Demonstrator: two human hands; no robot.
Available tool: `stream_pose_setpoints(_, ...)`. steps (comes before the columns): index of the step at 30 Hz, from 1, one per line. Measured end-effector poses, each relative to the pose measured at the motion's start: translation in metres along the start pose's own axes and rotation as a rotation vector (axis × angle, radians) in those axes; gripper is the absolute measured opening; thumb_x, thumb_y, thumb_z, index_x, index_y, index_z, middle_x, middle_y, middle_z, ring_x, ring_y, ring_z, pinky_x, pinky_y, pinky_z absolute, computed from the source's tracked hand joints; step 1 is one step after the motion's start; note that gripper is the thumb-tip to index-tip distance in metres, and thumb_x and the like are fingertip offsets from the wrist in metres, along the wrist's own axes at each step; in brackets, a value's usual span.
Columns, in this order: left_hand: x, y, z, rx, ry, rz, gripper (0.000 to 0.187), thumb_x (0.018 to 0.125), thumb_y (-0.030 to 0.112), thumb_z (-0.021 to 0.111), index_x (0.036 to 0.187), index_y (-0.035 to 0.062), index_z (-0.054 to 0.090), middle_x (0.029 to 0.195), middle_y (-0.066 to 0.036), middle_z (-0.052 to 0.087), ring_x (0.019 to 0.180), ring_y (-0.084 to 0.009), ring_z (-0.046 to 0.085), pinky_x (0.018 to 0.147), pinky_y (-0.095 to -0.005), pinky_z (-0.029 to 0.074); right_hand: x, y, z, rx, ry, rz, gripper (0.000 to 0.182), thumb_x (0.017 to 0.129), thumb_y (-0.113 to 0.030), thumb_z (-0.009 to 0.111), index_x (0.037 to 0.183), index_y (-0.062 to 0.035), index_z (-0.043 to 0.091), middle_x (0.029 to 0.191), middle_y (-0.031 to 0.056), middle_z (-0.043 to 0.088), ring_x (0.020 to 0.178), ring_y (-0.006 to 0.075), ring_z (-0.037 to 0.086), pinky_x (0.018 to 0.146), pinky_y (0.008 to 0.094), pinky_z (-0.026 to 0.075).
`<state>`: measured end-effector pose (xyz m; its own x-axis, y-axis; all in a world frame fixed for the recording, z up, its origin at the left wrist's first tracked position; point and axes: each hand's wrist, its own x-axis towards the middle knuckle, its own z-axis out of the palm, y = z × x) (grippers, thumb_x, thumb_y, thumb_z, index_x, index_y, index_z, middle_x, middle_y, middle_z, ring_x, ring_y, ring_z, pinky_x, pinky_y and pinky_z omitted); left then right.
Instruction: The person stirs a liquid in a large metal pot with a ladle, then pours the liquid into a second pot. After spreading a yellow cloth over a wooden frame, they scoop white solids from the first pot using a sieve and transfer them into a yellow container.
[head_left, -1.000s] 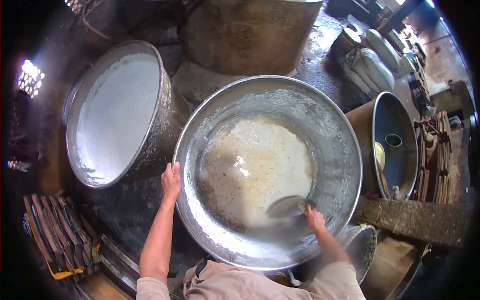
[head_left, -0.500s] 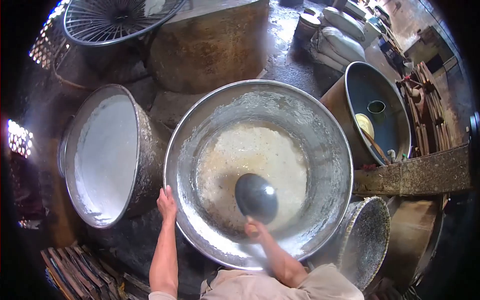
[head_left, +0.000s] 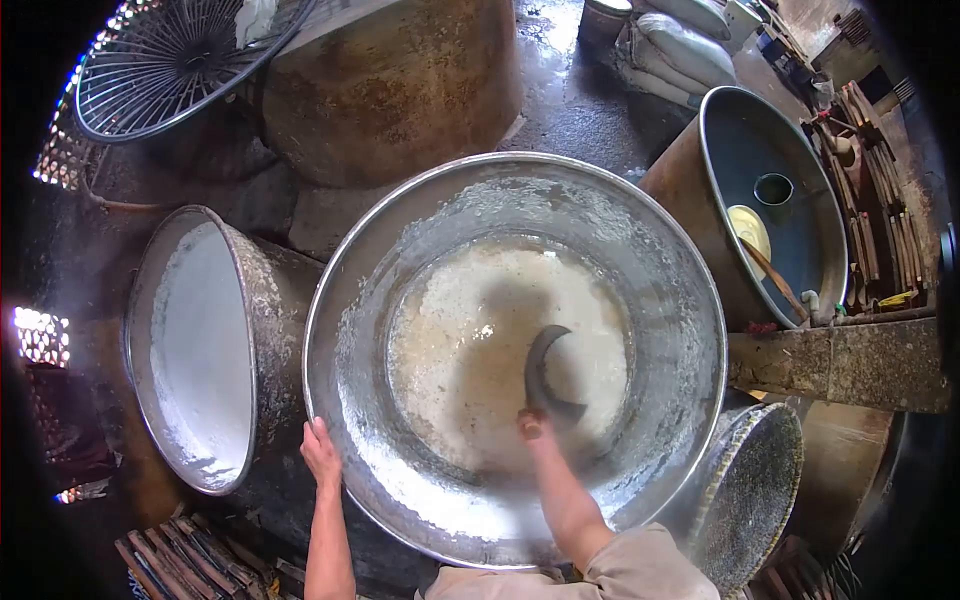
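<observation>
Hands apart: left hand (head_left: 322, 458) against the left rim of the metal vat (head_left: 672, 310), grip unconfirmed; right hand (head_left: 533, 424) wrapped on the near end of the dark scoop (head_left: 539, 372). I find its bowl part-sunk in milky liquid (head_left: 450, 350), just beyond the right hand.

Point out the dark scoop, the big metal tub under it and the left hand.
Dark scoop (head_left: 538, 375): head view, on the dark curved part of its bowl.
Big metal tub (head_left: 352, 365): head view, on its inner wall.
Left hand (head_left: 321, 457): head view, on its back.
</observation>
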<state>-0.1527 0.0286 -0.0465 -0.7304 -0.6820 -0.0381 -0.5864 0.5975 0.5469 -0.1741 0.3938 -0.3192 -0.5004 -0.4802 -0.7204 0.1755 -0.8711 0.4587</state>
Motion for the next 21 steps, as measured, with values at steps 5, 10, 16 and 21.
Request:
stream_pose_setpoints(5, 0.001, -0.004, 0.001, 0.02, -0.004, -0.017, 0.048, 0.088, 0.039, 0.036, 0.084, -0.0067, 0.049, 0.071, -0.027, 0.053, 0.071, -0.0439, 0.051, 0.06, -0.0454, 0.036, 0.03, -0.086, -0.021, -0.27, 0.213, -0.224, 0.009, 0.076, -0.009, 0.046, 0.076, -0.0004, 0.05, 0.06, 0.0122, 0.052, 0.046, 0.0188, 0.051, 0.04, 0.0239, 0.046)
stream_pose_setpoints(10, -0.001, -0.004, -0.001, 0.011, 0.013, 0.018, 0.048, 0.088, 0.039, 0.035, 0.085, -0.0068, 0.049, 0.074, -0.028, 0.053, 0.073, -0.0452, 0.05, 0.061, -0.0463, 0.036, -0.038, -0.1, 0.049, -0.5, 0.183, -0.338, 0.019, 0.075, -0.013, 0.049, 0.084, 0.0035, 0.05, 0.065, 0.0088, 0.051, 0.045, 0.0159, 0.049, 0.041, 0.0194, 0.047)
stream_pose_setpoints(16, -0.001, -0.011, -0.001, 0.014, -0.009, 0.005, 0.048, 0.088, 0.039, 0.035, 0.088, -0.0072, 0.05, 0.081, -0.029, 0.054, 0.081, -0.046, 0.05, 0.066, -0.047, 0.037, -0.111, -0.12, 0.105, -0.681, 0.197, 0.389, 0.04, 0.078, -0.024, 0.048, 0.105, 0.0049, 0.042, 0.064, 0.0041, 0.049, 0.043, 0.0088, 0.046, 0.036, 0.0182, 0.043)
stream_pose_setpoints(21, -0.001, -0.011, 0.0, 0.011, 0.007, 0.005, 0.049, 0.088, 0.04, 0.035, 0.089, -0.007, 0.05, 0.08, -0.029, 0.054, 0.081, -0.0458, 0.05, 0.066, -0.0465, 0.038, -0.124, -0.084, 0.107, -0.926, 0.186, 0.403, 0.042, 0.08, -0.029, 0.046, 0.107, 0.0033, 0.042, 0.061, 0.0015, 0.047, 0.04, 0.0079, 0.042, 0.03, 0.0179, 0.035)
